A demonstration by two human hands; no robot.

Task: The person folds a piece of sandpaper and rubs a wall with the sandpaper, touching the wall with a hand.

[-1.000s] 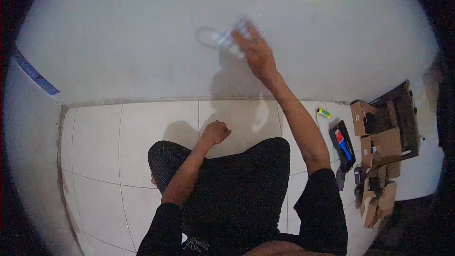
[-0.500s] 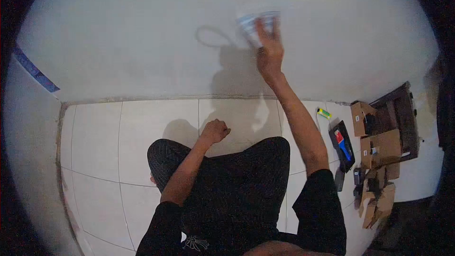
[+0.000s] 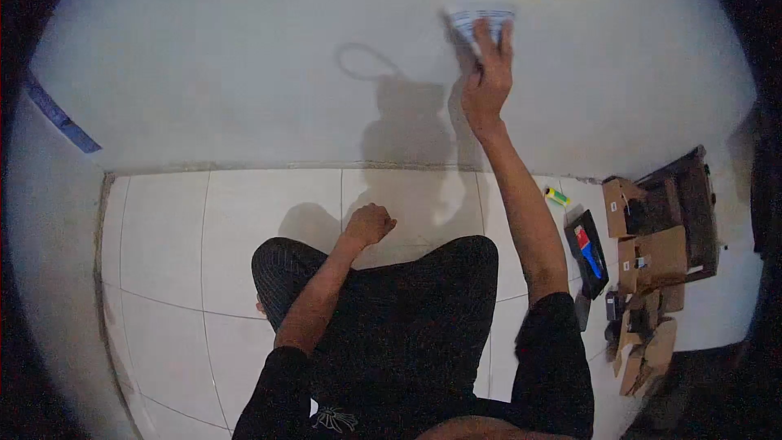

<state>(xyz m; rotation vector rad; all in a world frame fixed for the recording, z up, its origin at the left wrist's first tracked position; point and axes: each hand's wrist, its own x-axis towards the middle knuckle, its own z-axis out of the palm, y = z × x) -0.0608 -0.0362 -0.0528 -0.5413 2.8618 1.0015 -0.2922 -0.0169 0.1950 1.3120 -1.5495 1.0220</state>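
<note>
Up on the pale wall [image 3: 244,57], my right hand [image 3: 489,85] presses a sheet of what looks like sandpaper [image 3: 482,13] against the surface. Its white back carries blue printed lines, and my fingers lie over its lower part. The face toward the wall is hidden. My left hand [image 3: 371,225] hangs above my lap between my bent knees, curled into a loose fist. Nothing shows in it.
At right on the tiled floor [image 3: 163,236] lie a green-and-yellow roll [image 3: 558,196] and a black tray [image 3: 601,279] holding a blue-handled brush [image 3: 588,251]. Beyond them stand several opened cardboard boxes [image 3: 664,254]. Blue tape [image 3: 69,122] marks the left wall.
My right hand has slid the sheet to the right and slightly up along the wall. My left hand has stayed in place.
</note>
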